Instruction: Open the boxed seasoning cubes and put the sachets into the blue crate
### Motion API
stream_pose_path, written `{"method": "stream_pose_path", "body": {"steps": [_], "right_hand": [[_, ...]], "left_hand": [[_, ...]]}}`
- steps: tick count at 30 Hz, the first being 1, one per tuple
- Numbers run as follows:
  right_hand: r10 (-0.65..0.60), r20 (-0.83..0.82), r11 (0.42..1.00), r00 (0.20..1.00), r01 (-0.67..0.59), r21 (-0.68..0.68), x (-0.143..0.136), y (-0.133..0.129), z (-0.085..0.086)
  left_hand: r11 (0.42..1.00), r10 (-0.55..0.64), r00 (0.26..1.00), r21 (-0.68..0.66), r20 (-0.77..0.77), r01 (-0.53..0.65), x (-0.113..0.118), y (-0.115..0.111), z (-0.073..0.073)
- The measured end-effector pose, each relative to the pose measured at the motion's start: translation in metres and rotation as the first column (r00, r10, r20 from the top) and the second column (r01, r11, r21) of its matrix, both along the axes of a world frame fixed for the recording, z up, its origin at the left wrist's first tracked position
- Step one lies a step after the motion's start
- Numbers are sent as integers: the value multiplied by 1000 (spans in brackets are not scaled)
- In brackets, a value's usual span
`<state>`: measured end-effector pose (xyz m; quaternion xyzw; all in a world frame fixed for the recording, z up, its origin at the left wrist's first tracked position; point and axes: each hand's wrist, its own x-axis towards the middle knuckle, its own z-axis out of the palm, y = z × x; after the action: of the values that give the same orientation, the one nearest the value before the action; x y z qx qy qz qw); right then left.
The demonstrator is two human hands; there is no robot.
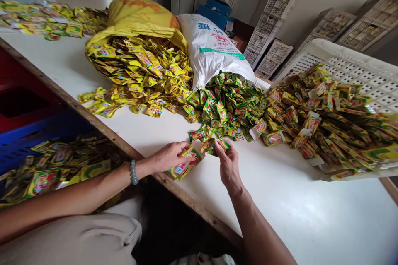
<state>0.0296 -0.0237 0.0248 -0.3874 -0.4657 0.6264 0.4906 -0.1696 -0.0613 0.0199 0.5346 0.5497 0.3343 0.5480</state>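
My left hand (169,157), with a beaded bracelet at the wrist, is closed on a small yellow-green printed carton (184,169) at the table's front edge. Between thumb and fingers, my right hand (230,166) pinches small candy packets (207,145), yellow and green, right beside the carton's upper end. Whether a packet's tip is inside the carton I cannot tell. Just beyond my hands lies a heap of green packets (226,103), spilling from a white woven sack (207,47). Left of it, yellow packets (146,68) pour out of a yellow sack (139,12).
At the right, a white plastic basket (370,78) lies tipped, with many cartons (336,128) spilling from it. Below the wooden table edge (102,126), a blue crate (37,126) at left holds more cartons. More packets (62,18) lie far left. Stacked crates (267,29) stand behind.
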Motion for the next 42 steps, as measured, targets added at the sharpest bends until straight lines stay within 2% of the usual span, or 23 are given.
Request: {"method": "stream_pose_path", "body": {"steps": [3,6,10,13,15,17,20,23,25,29,33,35,42], "right_hand": [[18,235,996,972,-39,84,6,8,-2],[96,445,985,890,-148,84,12,12,-3],[218,562,955,798,-294,47,12,11,4],[155,638,949,754,-293,115,7,7,8],[140,623,955,769,-271,119,5,4,10],[173,535,966,827,-249,72,5,3,10],[147,461,974,875,-210,87,7,2,10],[35,557,962,829,-178,205,6,2,9],[6,600,952,800,-188,241,4,0,9],[56,556,957,830,-203,208,4,-5,12],[-84,527,938,846,-111,327,3,-7,13],[-87,543,919,835,-142,367,0,-10,10],[33,578,905,815,-269,328,-12,-25,5]], "left_hand": [[997,-58,995,-36,86,61,7,-1,4],[994,-43,975,-92,219,64,13,-2,11],[986,-47,965,-144,256,86,17,-2,12],[988,-61,971,-122,232,91,17,0,6],[993,-67,979,-84,194,85,17,2,2],[995,-69,983,-65,170,81,16,2,1],[992,-40,979,-110,201,63,16,1,6],[987,-6,969,-153,248,45,16,-3,12],[988,6,964,-152,266,36,16,-5,14],[989,20,957,-148,289,23,15,-5,13],[989,41,965,-150,258,-2,15,-6,13],[991,41,965,-137,259,-6,15,-6,13],[994,52,959,-106,278,-23,15,-9,13]]}}
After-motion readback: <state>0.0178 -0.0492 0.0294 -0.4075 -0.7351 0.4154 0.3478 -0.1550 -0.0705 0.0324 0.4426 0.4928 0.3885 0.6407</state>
